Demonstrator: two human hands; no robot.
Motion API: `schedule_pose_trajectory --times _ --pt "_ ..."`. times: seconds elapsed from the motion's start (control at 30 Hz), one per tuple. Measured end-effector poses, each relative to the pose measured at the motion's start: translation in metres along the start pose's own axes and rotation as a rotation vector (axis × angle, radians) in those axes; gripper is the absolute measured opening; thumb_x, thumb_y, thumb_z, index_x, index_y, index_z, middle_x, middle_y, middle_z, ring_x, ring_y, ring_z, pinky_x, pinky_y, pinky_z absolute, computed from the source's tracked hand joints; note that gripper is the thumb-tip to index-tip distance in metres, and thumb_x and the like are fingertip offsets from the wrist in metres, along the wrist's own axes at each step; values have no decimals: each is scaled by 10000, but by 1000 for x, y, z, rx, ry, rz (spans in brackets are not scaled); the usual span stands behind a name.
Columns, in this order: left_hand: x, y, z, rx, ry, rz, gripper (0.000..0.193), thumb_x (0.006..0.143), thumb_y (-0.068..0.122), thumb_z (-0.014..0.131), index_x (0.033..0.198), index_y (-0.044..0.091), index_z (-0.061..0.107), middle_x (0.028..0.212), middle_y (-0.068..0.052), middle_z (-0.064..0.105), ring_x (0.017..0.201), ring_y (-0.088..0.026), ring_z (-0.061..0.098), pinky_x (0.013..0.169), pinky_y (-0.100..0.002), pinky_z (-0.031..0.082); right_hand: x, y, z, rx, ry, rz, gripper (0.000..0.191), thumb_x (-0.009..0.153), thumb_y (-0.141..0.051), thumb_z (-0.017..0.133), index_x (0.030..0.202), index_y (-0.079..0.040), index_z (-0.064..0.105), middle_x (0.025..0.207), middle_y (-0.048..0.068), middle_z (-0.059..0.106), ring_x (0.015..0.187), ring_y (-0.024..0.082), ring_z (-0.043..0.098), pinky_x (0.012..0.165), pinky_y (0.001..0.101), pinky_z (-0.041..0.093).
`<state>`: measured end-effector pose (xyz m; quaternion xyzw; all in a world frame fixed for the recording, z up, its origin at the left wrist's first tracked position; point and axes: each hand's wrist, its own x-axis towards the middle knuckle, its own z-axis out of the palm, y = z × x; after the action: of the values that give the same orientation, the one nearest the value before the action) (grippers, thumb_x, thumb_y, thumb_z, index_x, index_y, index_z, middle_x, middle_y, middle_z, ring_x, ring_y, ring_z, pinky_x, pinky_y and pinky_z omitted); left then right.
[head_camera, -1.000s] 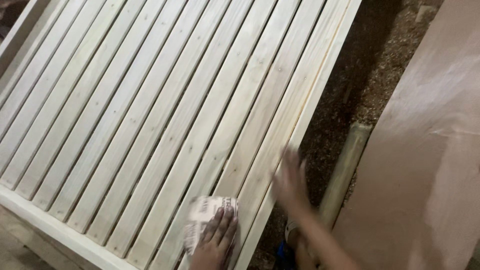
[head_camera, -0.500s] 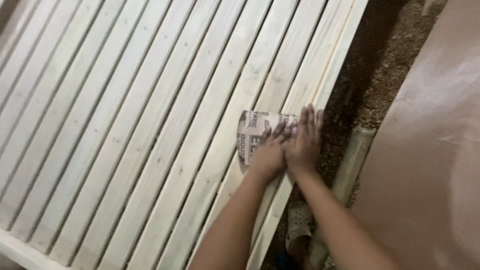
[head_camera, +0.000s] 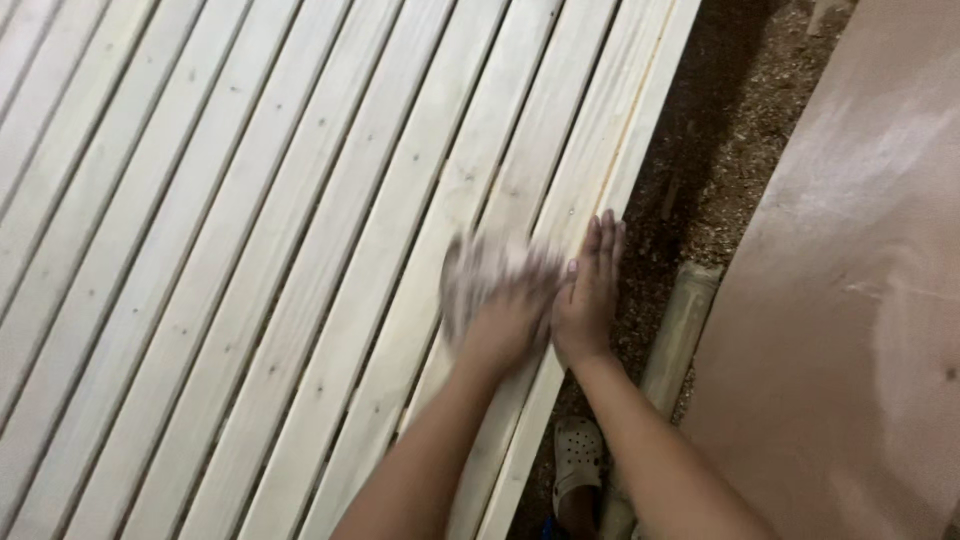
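A slatted frame (head_camera: 250, 250) of pale, unfinished wood fills the left and middle, its long narrow slats running diagonally with dark gaps between them and small knots in the grain. Near its right edge the left hand (head_camera: 505, 320) presses flat on a sheet of sandpaper (head_camera: 480, 275), blurred grey-white and lying on the slats; the grip is a spread palm on top, fingers not curled round it. Touching beside it, the right hand (head_camera: 590, 295) lies open and flat on the outermost slat, holding nothing. Further right, dark ground strewn with sawdust (head_camera: 720, 150), a pale shoe (head_camera: 578, 460) below, then a large smooth brown board (head_camera: 860, 300).
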<state>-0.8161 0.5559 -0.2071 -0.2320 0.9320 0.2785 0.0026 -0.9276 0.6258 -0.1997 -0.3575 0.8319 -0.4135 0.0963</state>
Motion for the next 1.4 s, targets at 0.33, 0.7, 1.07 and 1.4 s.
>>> schedule_pose_trajectory --times 0.33,0.7,1.07,1.4 --pt "-114 23 -7 202 21 105 580 957 208 475 1534 165 436 1657 -41 361 1548 -300 200 1198 -560 56 -3 3 3 169 45 18 575 1100 -101 281 1660 -99 150 1750 127 139 1629 318 97 1334 452 114" --pt "87 14 -22 90 100 18 495 1019 382 459 1497 265 513 1629 57 424 1528 -208 322 1239 -470 233 -4 6 1 213 34 -23 608 1089 -72 324 1663 -118 131 1749 116 110 1625 316 75 1324 453 98" --pt "-44 7 -6 75 -89 14 487 1029 367 436 1507 292 489 1645 58 343 1545 -214 199 1236 -517 115 -3 7 2 162 47 -5 634 1058 -7 293 1668 -115 153 1756 115 140 1633 328 108 1339 458 106" --pt "3 16 7 17 76 -89 567 931 186 490 1475 326 566 1620 49 402 1553 -241 245 1228 -559 163 -5 2 0 123 22 32 682 1002 18 321 1654 -95 156 1743 137 137 1610 337 96 1307 454 131"
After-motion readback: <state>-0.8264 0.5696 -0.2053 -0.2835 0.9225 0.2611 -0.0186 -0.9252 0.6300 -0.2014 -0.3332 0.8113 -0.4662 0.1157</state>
